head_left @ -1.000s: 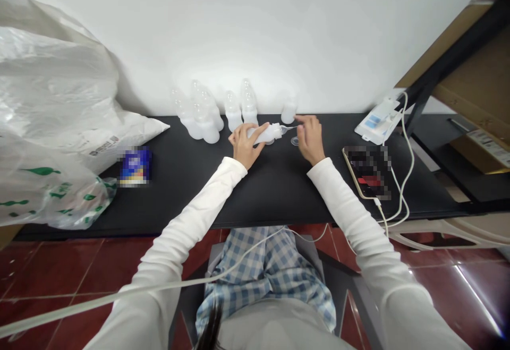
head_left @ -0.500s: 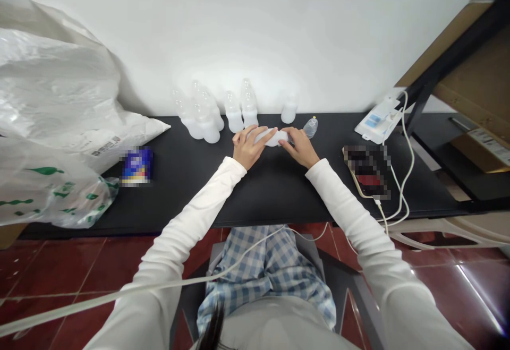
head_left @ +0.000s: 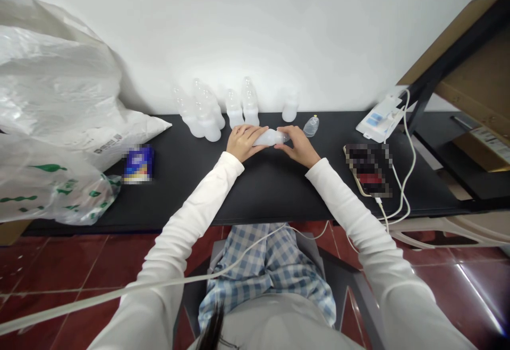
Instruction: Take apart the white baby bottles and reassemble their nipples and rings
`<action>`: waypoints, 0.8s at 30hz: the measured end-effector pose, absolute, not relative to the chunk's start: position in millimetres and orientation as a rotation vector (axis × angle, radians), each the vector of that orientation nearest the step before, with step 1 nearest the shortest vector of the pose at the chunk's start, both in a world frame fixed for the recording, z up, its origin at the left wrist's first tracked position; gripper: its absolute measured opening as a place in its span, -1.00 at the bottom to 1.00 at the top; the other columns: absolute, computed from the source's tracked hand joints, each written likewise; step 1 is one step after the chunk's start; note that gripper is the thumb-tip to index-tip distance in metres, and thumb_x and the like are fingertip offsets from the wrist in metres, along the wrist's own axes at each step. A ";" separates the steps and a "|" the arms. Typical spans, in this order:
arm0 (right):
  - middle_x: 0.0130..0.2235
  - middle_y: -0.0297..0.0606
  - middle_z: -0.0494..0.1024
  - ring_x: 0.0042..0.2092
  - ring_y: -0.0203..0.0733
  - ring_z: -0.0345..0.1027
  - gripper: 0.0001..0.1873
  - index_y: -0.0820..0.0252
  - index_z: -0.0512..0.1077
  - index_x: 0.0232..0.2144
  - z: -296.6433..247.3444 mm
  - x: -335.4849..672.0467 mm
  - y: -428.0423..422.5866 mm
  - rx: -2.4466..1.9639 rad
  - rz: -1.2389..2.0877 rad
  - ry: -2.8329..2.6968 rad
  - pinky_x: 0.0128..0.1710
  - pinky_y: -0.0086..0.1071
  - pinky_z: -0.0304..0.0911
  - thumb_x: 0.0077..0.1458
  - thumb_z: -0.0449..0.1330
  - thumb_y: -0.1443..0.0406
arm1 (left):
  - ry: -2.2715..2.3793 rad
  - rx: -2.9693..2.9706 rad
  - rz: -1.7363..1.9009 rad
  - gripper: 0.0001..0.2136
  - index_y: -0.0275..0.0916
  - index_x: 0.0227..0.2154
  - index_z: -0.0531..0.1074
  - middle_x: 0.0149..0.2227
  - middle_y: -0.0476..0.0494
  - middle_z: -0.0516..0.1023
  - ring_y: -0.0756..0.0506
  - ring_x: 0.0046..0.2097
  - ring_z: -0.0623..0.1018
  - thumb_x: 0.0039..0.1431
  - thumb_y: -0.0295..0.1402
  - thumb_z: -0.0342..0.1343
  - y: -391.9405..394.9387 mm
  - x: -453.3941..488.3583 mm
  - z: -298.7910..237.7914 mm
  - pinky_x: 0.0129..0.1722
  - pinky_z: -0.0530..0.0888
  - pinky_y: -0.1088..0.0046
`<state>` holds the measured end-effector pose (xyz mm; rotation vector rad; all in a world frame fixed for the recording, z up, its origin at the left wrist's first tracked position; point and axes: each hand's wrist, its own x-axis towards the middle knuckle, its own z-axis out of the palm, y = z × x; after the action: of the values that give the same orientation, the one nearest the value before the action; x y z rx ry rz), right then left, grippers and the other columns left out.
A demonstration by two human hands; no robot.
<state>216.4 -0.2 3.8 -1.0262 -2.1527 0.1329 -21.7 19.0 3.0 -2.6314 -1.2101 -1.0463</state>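
My left hand (head_left: 244, 142) wraps the body of a milky white plastic bottle (head_left: 268, 137), which lies sideways above the black table. At its right end, the thumb and fingers of my right hand (head_left: 298, 145) close round a clear cap (head_left: 285, 137) by the neck. Just beyond my right hand, a clear, rounded piece with a yellow tip (head_left: 311, 126) rests on the tabletop. A white bottle with no clear top visible (head_left: 290, 108) stands by the wall. Behind my left hand are two white bottles with clear tops (head_left: 250, 107).
Several more topped bottles (head_left: 203, 113) stand together on the left. A blue packet (head_left: 137, 164) and large plastic bags (head_left: 56, 100) occupy the table's left end. To the right are a phone (head_left: 367, 170), a white power strip (head_left: 380, 119) and trailing cables (head_left: 410, 161).
The bottle has shifted slightly left, and my left hand now grips farther round its body. My right fingers have closed on the clear cap, which shows more plainly at the neck.
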 end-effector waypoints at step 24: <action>-0.09 -0.29 0.59 0.03 -0.17 0.42 -0.75 -0.01 0.41 -0.22 -11.4 221.7 0.1 -1.004 -0.455 -2.213 0.10 -0.10 0.30 0.36 -0.05 0.33 | -1.635 -3.628 -1.331 -0.46 -0.32 -0.24 0.57 -0.40 -0.10 0.60 -0.12 -0.35 0.58 0.02 0.12 0.21 10.4 -22.5 34.4 -0.32 0.46 0.38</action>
<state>221.7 0.1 -11.4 -1.0039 -2.2126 -0.4550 -22.5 10.4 34.4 -3.6277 -1.6354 -1.3315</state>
